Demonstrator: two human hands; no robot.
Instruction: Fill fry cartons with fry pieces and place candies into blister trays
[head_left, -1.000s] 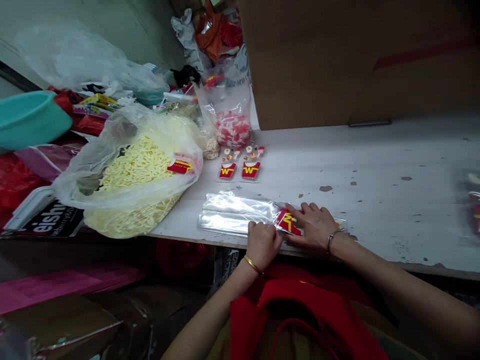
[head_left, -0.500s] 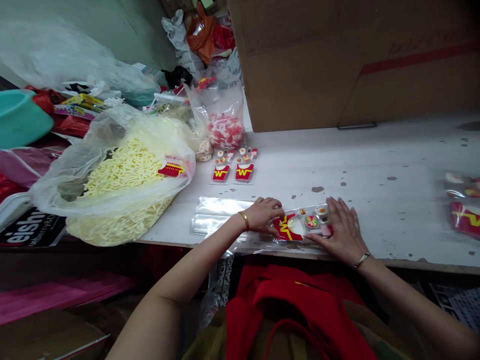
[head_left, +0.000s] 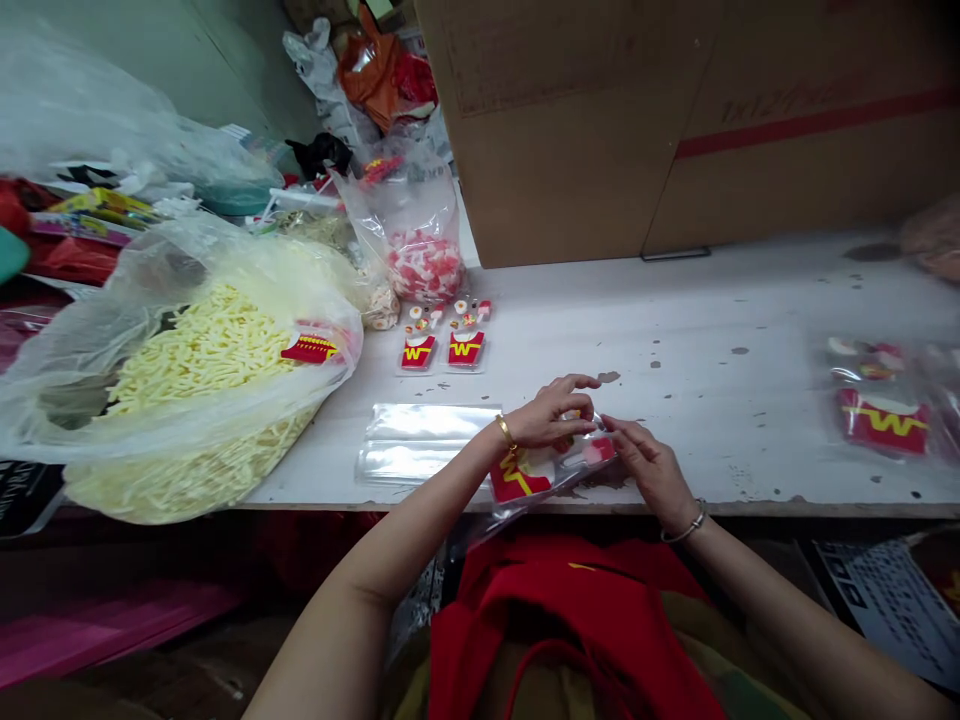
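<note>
A clear plastic bag (head_left: pixel 559 487) lies tilted at the table's front edge. Inside it I see a red fries-box piece (head_left: pixel 517 476) with a yellow zigzag, and a pink-and-red piece (head_left: pixel 598 450); other small pieces are partly hidden by my fingers. My left hand (head_left: pixel 556 412), with a gold bracelet, reaches across the bag and pinches near its right end, some fingers raised. At that same end, thumb and fingers of my right hand (head_left: pixel 651 468) close on the bag's edge. Flat clear bags (head_left: pixel 420 445) lie left of my left wrist.
A large open bag of pale yellow fry-shaped pieces (head_left: pixel 217 350) stands left. Behind are a bag of pink-and-white pieces (head_left: pixel 425 262) and two filled packets (head_left: pixel 466 347). Another filled packet (head_left: pixel 885 418) lies right. A big cardboard box (head_left: pixel 570 140) blocks the back.
The bag's right end has lifted and tilted. My left hand has moved from the fries-box piece to that end, and my flat right hand has closed on its edge. The view has shifted right.
</note>
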